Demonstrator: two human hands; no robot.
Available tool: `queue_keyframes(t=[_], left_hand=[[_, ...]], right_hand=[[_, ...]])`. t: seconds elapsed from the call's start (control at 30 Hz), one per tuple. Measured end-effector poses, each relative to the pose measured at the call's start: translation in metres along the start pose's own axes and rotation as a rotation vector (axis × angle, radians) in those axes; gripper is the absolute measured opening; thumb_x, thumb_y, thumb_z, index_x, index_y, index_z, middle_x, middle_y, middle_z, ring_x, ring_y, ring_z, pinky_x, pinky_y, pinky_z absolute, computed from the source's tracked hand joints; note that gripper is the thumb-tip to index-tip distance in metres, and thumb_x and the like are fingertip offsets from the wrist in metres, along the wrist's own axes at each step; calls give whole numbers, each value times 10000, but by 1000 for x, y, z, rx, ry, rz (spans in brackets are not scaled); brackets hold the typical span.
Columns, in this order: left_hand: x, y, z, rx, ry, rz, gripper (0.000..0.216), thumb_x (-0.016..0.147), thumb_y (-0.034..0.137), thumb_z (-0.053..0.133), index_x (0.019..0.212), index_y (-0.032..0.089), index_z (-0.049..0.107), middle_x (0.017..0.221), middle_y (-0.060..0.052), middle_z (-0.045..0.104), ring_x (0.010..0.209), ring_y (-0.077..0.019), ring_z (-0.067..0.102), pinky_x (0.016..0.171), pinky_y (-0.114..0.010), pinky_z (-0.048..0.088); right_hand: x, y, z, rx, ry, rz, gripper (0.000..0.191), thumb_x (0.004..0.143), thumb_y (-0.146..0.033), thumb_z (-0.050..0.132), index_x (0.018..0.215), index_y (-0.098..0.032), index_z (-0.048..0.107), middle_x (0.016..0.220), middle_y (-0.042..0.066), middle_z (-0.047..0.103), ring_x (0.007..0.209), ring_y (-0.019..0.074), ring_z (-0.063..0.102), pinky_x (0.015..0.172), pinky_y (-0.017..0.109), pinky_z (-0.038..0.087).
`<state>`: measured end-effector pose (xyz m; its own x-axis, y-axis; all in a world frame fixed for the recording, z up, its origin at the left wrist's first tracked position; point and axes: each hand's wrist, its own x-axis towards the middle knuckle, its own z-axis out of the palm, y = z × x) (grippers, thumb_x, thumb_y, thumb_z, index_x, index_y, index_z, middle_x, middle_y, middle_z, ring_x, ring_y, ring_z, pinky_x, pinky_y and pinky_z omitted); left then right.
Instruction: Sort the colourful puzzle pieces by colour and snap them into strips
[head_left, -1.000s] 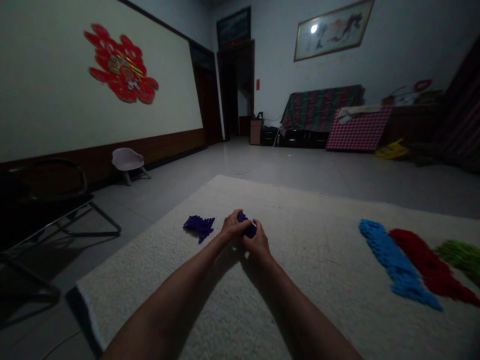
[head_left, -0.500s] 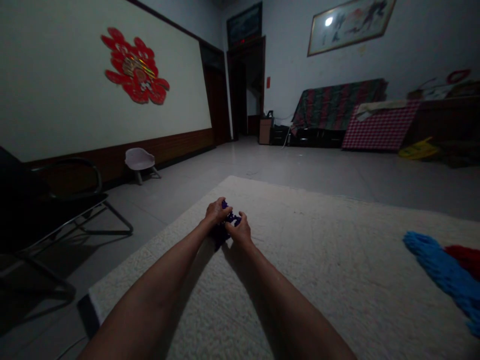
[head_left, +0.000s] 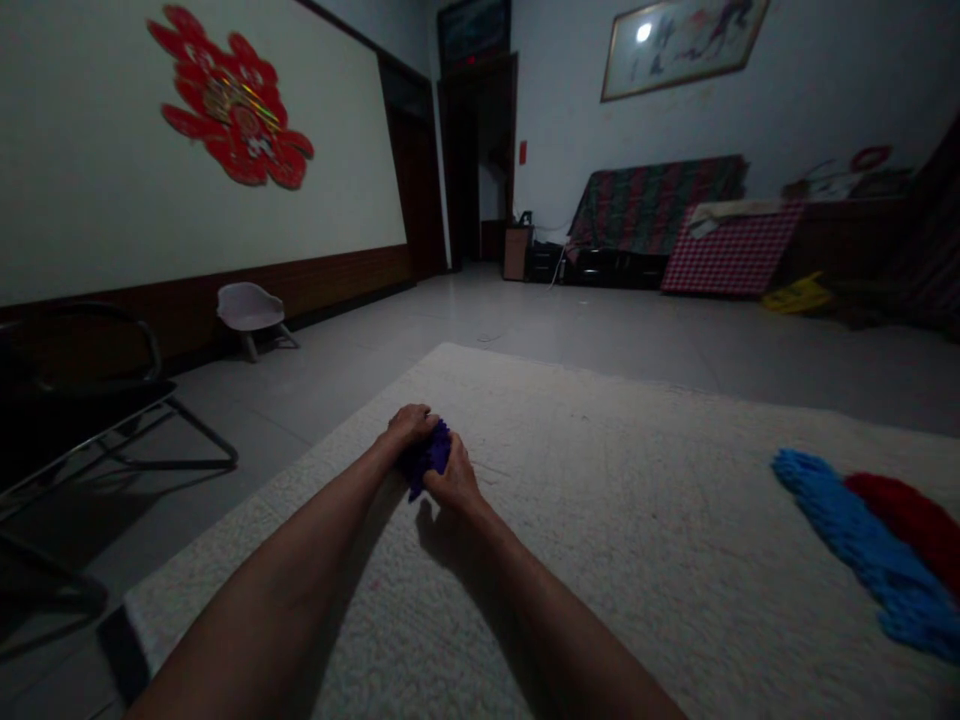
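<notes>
A small dark purple cloth (head_left: 433,452) with a nubby surface is bunched between my two hands, low over a cream-coloured rug. My left hand (head_left: 411,424) is closed on its upper left side, the fingers curled over the top. On the right side, my right hand (head_left: 455,478) pinches the cloth between thumb and fingers. Part of the cloth's lower left is hidden behind my left hand and wrist. Far to the right on the rug lies a bright blue nubby cloth (head_left: 862,545), with a red cloth (head_left: 904,515) beside it.
The cream rug (head_left: 600,500) spreads under my arms. A black chair with metal legs (head_left: 195,430) stands at left, and a small pale child's chair (head_left: 250,308) is near the wall. Draped furniture (head_left: 660,210) and a yellow object (head_left: 799,294) are at the back.
The purple cloth has turned between my hands and now shows a fuller, flatter face. My right hand's fingers have moved in around its right side. The view has shifted slightly right.
</notes>
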<state>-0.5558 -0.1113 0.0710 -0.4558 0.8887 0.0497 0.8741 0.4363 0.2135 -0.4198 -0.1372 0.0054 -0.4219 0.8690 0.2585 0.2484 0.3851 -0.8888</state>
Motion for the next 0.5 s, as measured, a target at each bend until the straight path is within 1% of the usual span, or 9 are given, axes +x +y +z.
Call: queue_keyframes(t=[0.07, 0.13, 0.2, 0.23, 0.3, 0.33, 0.4, 0.5], left_hand=[[-2, 1, -1, 11, 17, 2, 382, 919, 379, 489, 1141, 184, 730, 1240, -137, 712, 1170, -266, 649, 979, -323, 483], [-5, 6, -5, 12, 52, 3, 394, 941, 356, 440, 1162, 181, 715, 1247, -147, 706, 1164, -265, 650, 973, -333, 485], [-11, 16, -7, 1, 79, 22, 408, 960, 333, 400, 1192, 179, 699, 1249, -149, 702, 1165, -255, 648, 978, -326, 480], [-15, 23, -7, -10, 88, 43, 412, 964, 325, 392, 1205, 180, 692, 1253, -144, 701, 1169, -247, 645, 984, -317, 476], [-26, 41, 0, -48, 114, 107, 411, 959, 313, 406, 1235, 176, 678, 1273, -132, 693, 1187, -235, 634, 1008, -305, 464], [-33, 51, 7, -77, 133, 146, 411, 951, 308, 424, 1247, 169, 672, 1281, -127, 689, 1194, -233, 629, 1022, -305, 458], [-49, 75, 28, -156, 166, 232, 406, 931, 297, 459, 1246, 153, 670, 1272, -123, 692, 1184, -232, 630, 1042, -322, 454], [-79, 111, 67, -269, 162, 337, 375, 915, 297, 478, 1202, 166, 683, 1240, -113, 698, 1139, -233, 644, 1012, -341, 480]], right_hand=[[-3, 0, -1, 37, -38, -2, 819, 607, -137, 624, 1402, -189, 434, 1347, 128, 584, 1256, 291, 553, 1075, 443, 461], [-7, 1, -8, 56, -41, -7, 808, 633, -136, 624, 1415, -192, 430, 1365, 132, 581, 1262, 283, 557, 1085, 442, 454], [-14, 7, -25, 52, -5, -51, 756, 670, -135, 603, 1408, -189, 448, 1366, 133, 590, 1263, 266, 564, 1088, 432, 454], [-19, 11, -39, 41, 18, -84, 726, 686, -132, 584, 1399, -185, 462, 1357, 134, 601, 1254, 257, 573, 1072, 423, 470], [-32, 22, -73, -1, 60, -149, 675, 709, -121, 539, 1379, -177, 488, 1313, 131, 634, 1207, 240, 607, 995, 398, 527], [-39, 29, -94, -33, 82, -177, 651, 716, -115, 518, 1364, -173, 504, 1278, 127, 655, 1168, 230, 628, 952, 384, 550], [-57, 43, -138, -126, 140, -230, 593, 731, -106, 484, 1317, -171, 548, 1207, 115, 686, 1106, 213, 655, 918, 366, 562], [-87, 62, -209, -309, 276, -282, 484, 777, -108, 453, 1232, -171, 605, 1157, 110, 697, 1094, 204, 657, 970, 370, 535]])
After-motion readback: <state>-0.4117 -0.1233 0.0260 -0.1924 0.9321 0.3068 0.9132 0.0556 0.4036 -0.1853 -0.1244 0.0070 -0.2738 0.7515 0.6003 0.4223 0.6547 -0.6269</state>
